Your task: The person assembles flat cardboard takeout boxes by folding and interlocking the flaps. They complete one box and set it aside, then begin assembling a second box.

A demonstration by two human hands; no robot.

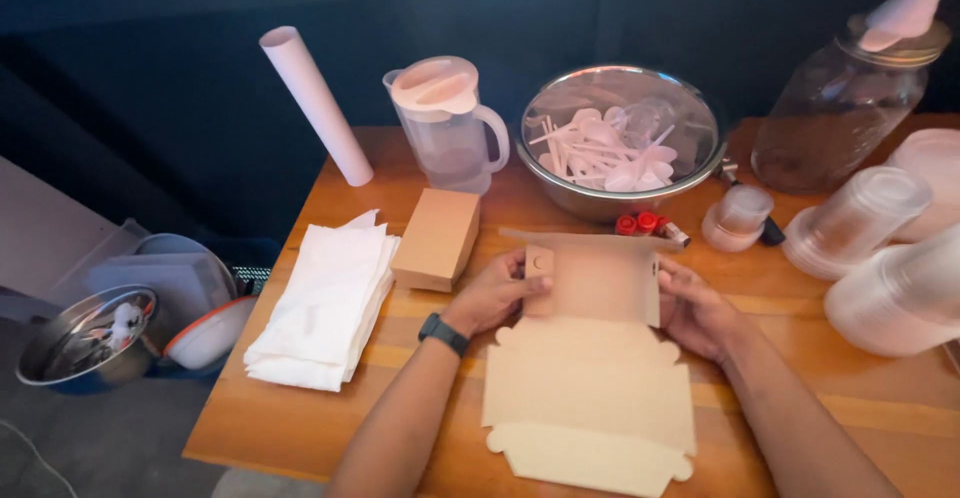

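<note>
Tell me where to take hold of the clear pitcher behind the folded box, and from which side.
Probably by the loop handle of the clear pitcher: it juts out on the side facing the steel bowl, so come from that side, fingers through the loop. The gap to the bowl looks narrow. The body is wide and smooth, and the white lid may only sit loose.

Both forearms are bare, no sleeves showing anywhere. The left hand (492, 293) has a dark smartwatch on a black band at the wrist, toward 7 o'clock from the knuckles. The right hand (697, 310) wears nothing, no rings or bands.
</note>
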